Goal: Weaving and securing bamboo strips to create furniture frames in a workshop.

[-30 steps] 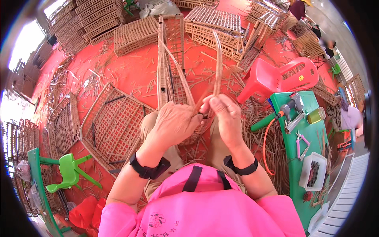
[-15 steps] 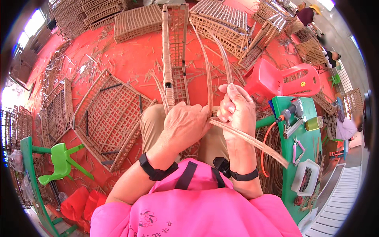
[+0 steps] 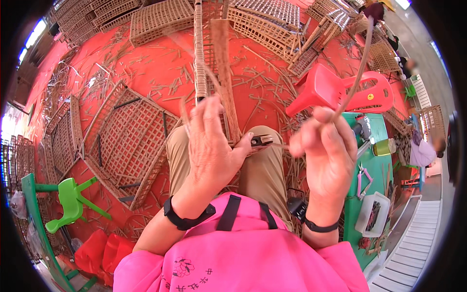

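Observation:
My left hand is raised over my lap with its fingers spread and blurred. Its thumb lies beside a small dark metal tool, and whether it grips the tool is unclear. Just behind that hand, a long narrow woven panel stands up between my knees, with a flat brown slat beside it. My right hand is closed around a thin cane strip that curves up and away to the upper right.
A red plastic stool lies on its side at the right. A green table holds pink-handled pliers and a white tray. Woven lattice panels and cane scraps cover the red floor. A green stool is at lower left, and other people are at far right.
My hands were close together, gripping strips at the panel. The right hand has drawn the strip out to the right and the left hand has spread its fingers.

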Tool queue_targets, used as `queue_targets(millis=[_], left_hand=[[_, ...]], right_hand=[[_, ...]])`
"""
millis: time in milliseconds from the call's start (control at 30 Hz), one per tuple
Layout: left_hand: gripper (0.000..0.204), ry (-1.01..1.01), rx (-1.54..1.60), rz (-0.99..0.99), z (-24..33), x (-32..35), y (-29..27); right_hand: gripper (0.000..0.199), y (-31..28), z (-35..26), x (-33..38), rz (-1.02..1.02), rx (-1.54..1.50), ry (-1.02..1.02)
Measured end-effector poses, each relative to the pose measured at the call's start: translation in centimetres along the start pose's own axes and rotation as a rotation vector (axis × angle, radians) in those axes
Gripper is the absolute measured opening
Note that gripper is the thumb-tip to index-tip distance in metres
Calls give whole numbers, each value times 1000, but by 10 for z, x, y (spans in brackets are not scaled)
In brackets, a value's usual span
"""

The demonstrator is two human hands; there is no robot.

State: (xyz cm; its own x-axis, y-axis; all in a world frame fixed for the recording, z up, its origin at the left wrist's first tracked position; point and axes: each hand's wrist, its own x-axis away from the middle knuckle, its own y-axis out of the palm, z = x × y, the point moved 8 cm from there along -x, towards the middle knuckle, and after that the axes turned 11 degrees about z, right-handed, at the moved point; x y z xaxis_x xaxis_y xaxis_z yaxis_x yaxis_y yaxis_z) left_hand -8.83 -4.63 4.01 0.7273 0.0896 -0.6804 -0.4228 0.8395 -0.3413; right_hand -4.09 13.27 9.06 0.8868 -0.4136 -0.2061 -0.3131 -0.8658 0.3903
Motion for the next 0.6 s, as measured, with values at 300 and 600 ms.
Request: queue_targets(millis=[300, 600], left_hand=[[83, 542, -70, -10, 32, -6, 1], [60, -12, 205, -443, -4, -7, 29]], right_hand=[[25, -62, 68, 79, 67, 42, 709], [27, -79, 89, 85, 273, 125, 644]])
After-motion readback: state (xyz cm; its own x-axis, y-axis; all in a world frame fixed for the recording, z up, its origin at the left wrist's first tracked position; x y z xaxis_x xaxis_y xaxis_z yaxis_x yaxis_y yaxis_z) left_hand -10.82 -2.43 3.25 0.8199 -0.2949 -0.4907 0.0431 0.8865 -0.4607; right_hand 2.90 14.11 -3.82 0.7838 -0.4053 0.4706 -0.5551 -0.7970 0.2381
